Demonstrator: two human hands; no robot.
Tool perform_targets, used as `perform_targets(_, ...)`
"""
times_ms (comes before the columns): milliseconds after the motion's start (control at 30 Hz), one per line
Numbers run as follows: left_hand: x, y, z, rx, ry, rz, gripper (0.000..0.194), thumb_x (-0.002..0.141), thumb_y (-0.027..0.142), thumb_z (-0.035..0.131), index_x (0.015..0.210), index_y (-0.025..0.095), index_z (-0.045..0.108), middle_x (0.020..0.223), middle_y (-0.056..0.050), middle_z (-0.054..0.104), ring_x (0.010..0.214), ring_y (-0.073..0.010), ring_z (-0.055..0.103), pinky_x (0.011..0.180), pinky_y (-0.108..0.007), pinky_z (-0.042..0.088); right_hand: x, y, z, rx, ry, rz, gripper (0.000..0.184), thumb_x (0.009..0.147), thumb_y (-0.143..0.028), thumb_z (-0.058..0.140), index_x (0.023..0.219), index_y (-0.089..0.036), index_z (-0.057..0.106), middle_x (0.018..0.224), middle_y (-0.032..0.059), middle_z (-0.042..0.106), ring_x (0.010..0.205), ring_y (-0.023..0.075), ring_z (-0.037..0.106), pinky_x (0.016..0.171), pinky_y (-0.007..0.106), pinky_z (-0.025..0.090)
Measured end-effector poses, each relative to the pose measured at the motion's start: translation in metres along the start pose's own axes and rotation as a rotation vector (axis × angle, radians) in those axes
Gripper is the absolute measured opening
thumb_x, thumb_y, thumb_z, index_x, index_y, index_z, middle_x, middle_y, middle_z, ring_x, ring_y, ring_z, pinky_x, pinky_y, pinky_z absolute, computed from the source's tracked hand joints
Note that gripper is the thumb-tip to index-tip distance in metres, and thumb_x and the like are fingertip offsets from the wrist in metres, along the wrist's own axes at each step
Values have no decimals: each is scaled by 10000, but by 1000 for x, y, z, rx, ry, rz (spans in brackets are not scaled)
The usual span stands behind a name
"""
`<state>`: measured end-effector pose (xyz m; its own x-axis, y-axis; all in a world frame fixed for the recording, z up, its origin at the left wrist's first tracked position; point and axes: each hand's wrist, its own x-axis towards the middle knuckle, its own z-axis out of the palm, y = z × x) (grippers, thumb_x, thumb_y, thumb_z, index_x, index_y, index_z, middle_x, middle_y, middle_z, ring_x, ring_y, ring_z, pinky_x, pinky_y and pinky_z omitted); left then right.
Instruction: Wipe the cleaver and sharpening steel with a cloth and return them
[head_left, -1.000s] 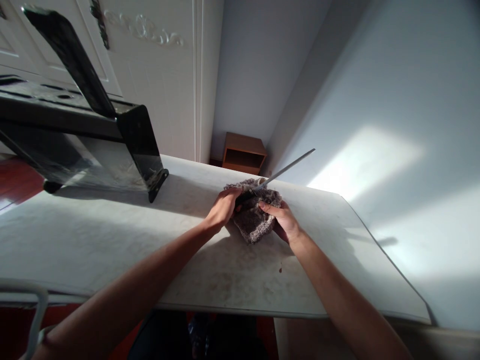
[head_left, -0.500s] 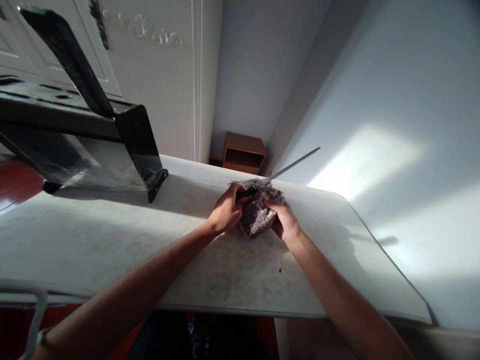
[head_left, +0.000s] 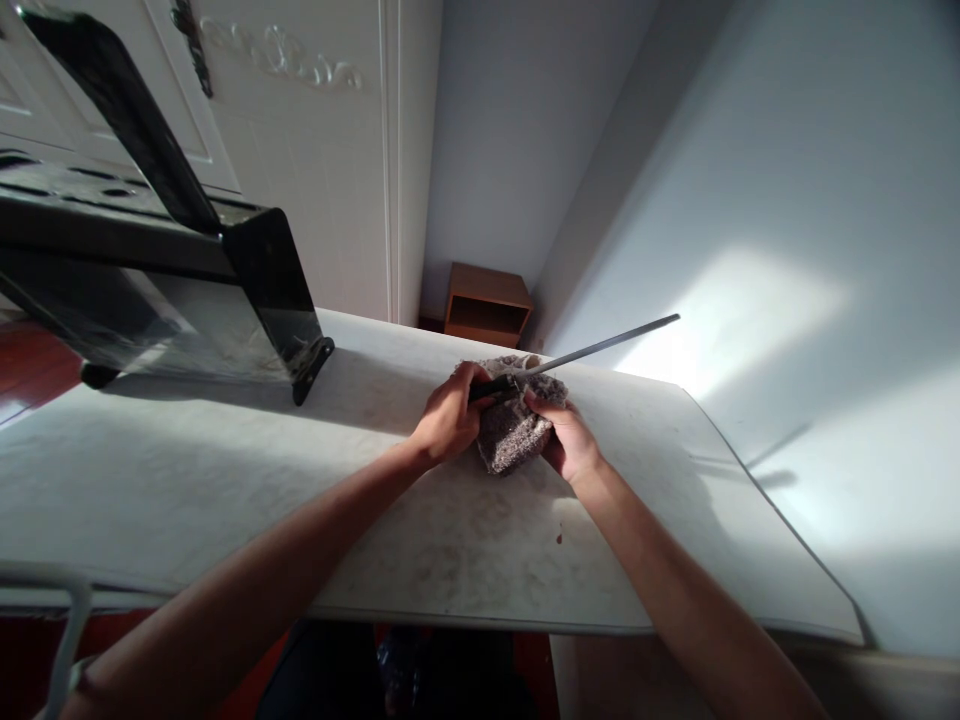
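My left hand is closed around the black handle of a long thin metal rod, which looks like a sharpening steel. The rod points up and to the right, above the tabletop. My right hand grips a fuzzy grey-brown cloth, its thumb pressed on top and its other fingers mostly hidden. The bunched cloth lies under and around the rod's base beside the handle. Some of its folds touch my left hand.
On the left of the white table stands a black knife holder with a clear front and slotted top. A thick black handle rises from it. Beyond are white cabinet doors, a small brown shelf box and a wall at right.
The rod has tilted down to the right, its tip lower and farther right. Both hands stay nearly in place, still holding the rod's handle and the cloth.
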<state>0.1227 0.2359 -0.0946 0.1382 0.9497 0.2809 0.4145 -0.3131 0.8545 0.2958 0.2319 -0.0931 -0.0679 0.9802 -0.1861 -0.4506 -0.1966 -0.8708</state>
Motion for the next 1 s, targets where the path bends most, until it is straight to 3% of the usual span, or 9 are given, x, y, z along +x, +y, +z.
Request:
perform_targets(367,4,-13,-1,126,-15,220,182,800,175,529,979,194,557,946,-44,652,858,-208,589,746,-309,462,3,-3,-8,-26,-40,11,323,535,-200,836,827,-188,699,819,16,729,802,234,670,848,405,529)
perform_targets(600,6,-15,-2,176,-60,323,303,788,123,510,1036,182,674,1017,-72,700,959,-236,619,869,-349,483,3,-2,-10,-93,-20,9,340,519,-201,831,843,-181,728,810,22,731,775,218,663,783,364,517)
perform_targets(800,6,-11,-3,83,-63,304,345,759,78,548,1012,215,740,999,-40,726,942,-214,647,860,-308,507,1,-3,-7,-128,-34,-29,327,511,-191,825,824,-188,729,794,13,727,753,209,657,751,348,508)
perform_targets(1000,7,-14,0,-19,32,278,323,772,81,615,1044,200,742,1032,-40,734,961,-203,668,902,-306,512,-2,-3,-4,-122,-69,-41,308,572,-241,846,853,-184,734,836,32,732,798,233,669,800,384,513)
